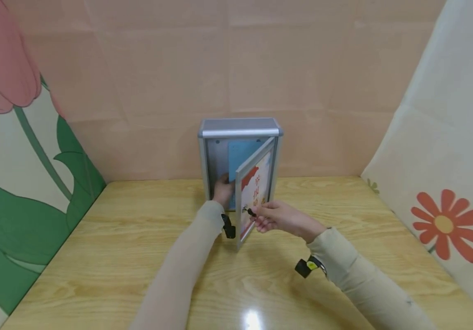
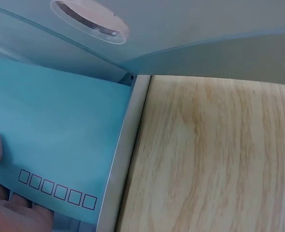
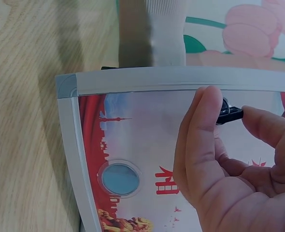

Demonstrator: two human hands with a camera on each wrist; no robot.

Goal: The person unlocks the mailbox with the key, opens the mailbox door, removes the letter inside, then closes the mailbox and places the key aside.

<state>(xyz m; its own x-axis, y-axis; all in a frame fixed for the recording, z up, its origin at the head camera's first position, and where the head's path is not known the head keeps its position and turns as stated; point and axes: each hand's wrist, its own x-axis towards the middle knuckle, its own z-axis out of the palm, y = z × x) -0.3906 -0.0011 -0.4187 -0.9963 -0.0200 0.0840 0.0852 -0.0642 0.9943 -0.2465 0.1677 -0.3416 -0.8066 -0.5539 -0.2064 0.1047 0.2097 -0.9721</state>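
A grey metal letter box [image 1: 240, 127] stands at the back of the table, its framed door [image 1: 259, 176] swung outward on the right side. Inside, a light blue envelope [image 2: 60, 121] with a row of red postcode squares is held by my left hand [image 1: 221, 191]. The thumb lies on the envelope's face, and the other fingers are partly hidden under its lower edge. My right hand [image 1: 279, 219] pinches the black head of a key [image 3: 233, 115] at the lock on the door's front. Red lettering and a red border decorate the door.
The wooden table [image 1: 137, 238] runs up to a peach backdrop [image 1: 158, 91]. Flower-printed sheets hang on both sides, with a red flower [image 1: 444, 224] at right. A round window [image 3: 121, 179] sits in the door panel. Each wrist carries a small black camera.
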